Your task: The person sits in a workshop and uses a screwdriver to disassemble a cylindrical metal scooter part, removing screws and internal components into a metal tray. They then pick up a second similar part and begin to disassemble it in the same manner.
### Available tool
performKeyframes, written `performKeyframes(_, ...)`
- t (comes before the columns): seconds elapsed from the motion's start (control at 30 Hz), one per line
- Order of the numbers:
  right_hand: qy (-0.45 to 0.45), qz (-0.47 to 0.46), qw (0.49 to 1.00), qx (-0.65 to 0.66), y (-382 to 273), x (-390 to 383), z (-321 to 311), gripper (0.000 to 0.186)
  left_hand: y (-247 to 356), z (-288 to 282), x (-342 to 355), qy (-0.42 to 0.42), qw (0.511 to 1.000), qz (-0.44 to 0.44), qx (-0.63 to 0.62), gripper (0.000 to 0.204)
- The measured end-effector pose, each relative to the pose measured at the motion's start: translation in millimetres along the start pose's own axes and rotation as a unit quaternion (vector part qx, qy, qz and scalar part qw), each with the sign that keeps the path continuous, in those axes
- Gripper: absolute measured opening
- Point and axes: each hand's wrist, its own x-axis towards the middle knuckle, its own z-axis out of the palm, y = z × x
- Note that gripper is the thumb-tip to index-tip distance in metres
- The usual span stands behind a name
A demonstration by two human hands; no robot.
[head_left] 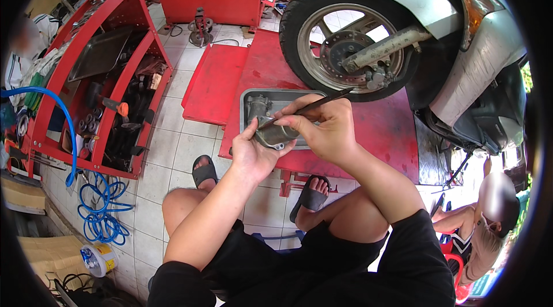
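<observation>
One half-curled left hand (246, 157) is seen at eight o'clock, closed on a grey metal casing (280, 137) mid-view; at twelve, a tray (243, 114) is placed; at three, a slim dark tool (334, 98) is pinched over the casing by the right hand (328, 128).

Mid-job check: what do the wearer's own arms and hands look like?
The left hand and right hand are bare, with no gloves showing. The left forearm and right forearm show no watch or cable. The left sleeve and right sleeve are black and short, ending around the elbows.
</observation>
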Motion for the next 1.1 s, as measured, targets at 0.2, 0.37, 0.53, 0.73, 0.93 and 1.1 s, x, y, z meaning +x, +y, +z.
performKeyframes(0.2, -0.01, 0.038, 0.999, 0.024, 1, 4, -6, 0.01, 3, 4, 1, 0.022, 1.0, 0.01, -0.006, 0.041)
performKeyframes(0.37, 0.116, 0.056, 0.976, 0.177, 9, 27, -52, 0.02, 11, 3, 4, 0.062, 0.996, 0.049, -0.051, 0.038)
performKeyframes(0.53, 0.034, 0.113, 0.983, -0.142, 125, -1, -78, 0.026, 19, 0, 15, 0.069, 0.988, 0.077, -0.112, 0.033)
performKeyframes(0.73, -0.269, 0.335, 0.791, -0.435, 187, -38, -43, 0.031, 39, -3, 6, 0.035, 0.986, 0.094, -0.133, 0.034)
performKeyframes(0.93, -0.275, 0.301, 0.761, -0.505, 221, -56, -34, 0.023, 39, -5, 0, -0.076, 0.983, 0.06, -0.153, 0.036)
performKeyframes(1.1, -0.234, 0.262, 0.787, -0.507, 212, -51, -35, 0.024, 40, -6, -5, -0.111, 0.977, 0.038, -0.18, 0.038)
